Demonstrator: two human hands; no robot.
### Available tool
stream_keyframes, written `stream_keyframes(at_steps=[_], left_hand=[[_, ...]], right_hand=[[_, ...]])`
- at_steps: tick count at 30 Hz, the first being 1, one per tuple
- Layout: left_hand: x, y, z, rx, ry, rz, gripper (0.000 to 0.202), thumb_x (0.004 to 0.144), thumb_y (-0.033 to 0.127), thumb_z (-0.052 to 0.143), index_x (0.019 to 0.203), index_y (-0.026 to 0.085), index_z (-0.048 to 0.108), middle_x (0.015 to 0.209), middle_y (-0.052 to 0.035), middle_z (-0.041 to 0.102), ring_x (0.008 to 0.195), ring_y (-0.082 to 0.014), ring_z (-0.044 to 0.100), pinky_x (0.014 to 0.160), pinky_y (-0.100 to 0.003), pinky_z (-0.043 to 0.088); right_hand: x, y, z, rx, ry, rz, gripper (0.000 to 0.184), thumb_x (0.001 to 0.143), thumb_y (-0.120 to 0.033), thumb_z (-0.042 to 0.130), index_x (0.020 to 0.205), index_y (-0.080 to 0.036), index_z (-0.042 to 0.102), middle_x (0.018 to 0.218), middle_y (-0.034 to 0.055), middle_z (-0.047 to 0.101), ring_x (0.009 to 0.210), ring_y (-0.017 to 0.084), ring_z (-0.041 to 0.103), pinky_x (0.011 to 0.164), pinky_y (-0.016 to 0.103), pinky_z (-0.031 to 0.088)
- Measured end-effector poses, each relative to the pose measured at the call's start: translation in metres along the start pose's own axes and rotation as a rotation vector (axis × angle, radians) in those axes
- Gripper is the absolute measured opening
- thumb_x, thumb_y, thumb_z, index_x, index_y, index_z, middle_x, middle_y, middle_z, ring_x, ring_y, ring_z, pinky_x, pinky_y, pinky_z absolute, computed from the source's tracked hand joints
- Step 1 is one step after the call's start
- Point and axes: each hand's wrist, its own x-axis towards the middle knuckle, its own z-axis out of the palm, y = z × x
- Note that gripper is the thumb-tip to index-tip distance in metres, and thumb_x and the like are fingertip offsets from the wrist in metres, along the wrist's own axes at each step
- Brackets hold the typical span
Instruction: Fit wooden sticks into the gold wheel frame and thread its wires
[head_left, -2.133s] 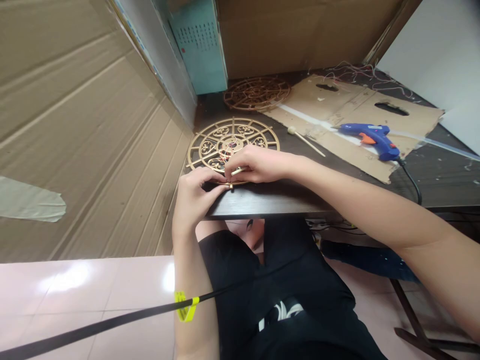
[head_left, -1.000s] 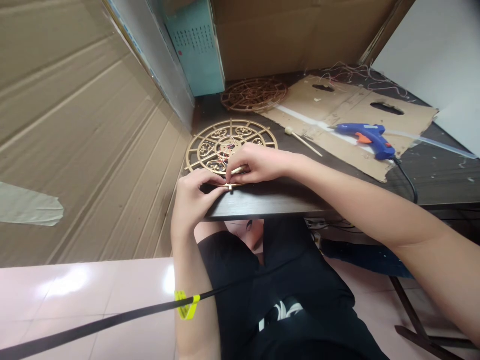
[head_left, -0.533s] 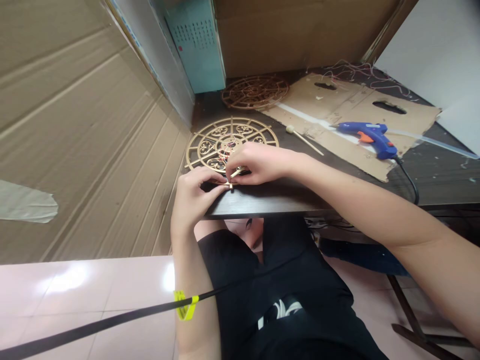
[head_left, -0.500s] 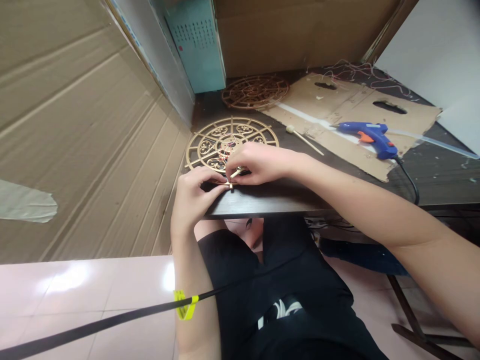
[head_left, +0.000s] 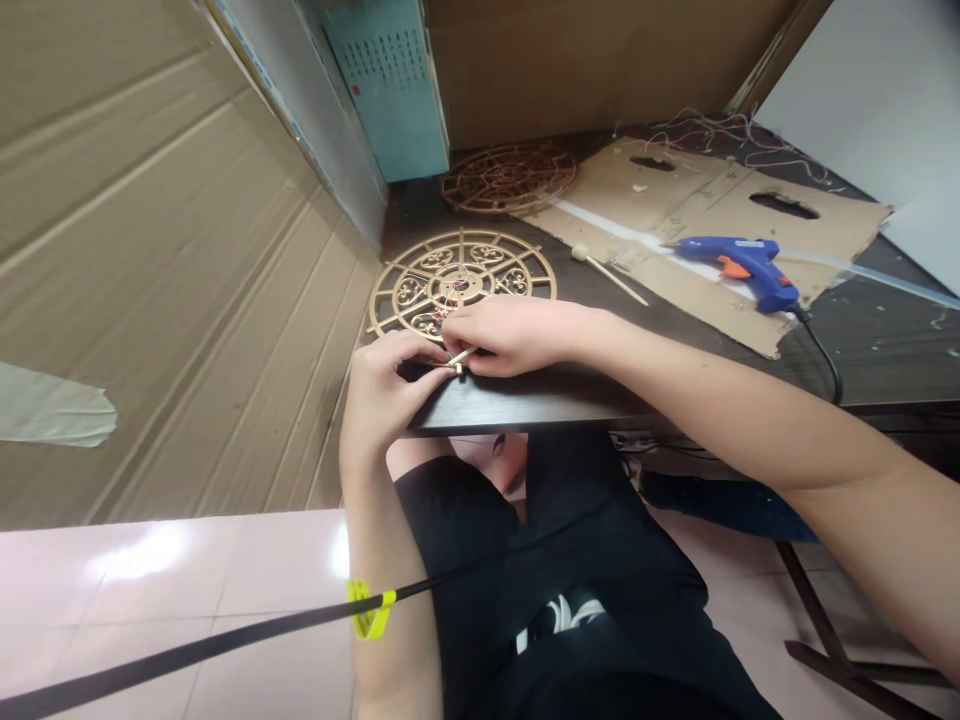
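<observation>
A round gold openwork frame with scrollwork lies at the near left of the dark table, thin reddish wires across its middle. My left hand is closed in a pinch at the frame's near edge, with a small pale piece at the fingertips. Closed around a thin pale stick, my right hand brings its end close to my left fingertips. My fingers hide part of the frame's near rim, and whether the stick touches the small piece I cannot tell.
A blue glue gun with an orange trigger rests on a cardboard sheet at right. A round-headed stick lies beside it. Behind stands a brown openwork disc, lying flat, and a light-blue box. A cardboard wall borders the left.
My right hand has shifted slightly down and to the left, and more of the thin stick shows between my hands. My left hand has hardly moved.
</observation>
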Motion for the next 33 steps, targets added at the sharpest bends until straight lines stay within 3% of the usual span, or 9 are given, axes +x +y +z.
stream_keyframes(at_steps=[19, 33], left_hand=[[0.000, -0.001, 0.000, 0.025, 0.004, -0.003, 0.009, 0.084, 0.013, 0.081, 0.087, 0.020, 0.078, 0.091, -0.0015, 0.080, 0.088, -0.0187, 0.073, 0.085, -0.032, 0.055], [0.000, 0.000, 0.002, 0.022, 0.011, -0.019, 0.010, 0.084, 0.012, 0.082, 0.086, 0.020, 0.078, 0.089, -0.0005, 0.079, 0.087, -0.0176, 0.073, 0.084, -0.032, 0.054]], right_hand=[[0.002, -0.006, -0.001, -0.083, -0.051, 0.073, 0.014, 0.103, -0.025, 0.050, 0.104, -0.014, 0.059, 0.101, 0.0107, 0.065, 0.080, 0.019, 0.054, 0.072, 0.031, 0.033], [-0.003, 0.011, -0.002, 0.090, 0.067, 0.044, 0.008, 0.100, -0.019, 0.047, 0.097, -0.017, 0.055, 0.092, 0.0079, 0.063, 0.077, 0.018, 0.048, 0.073, 0.029, 0.034]])
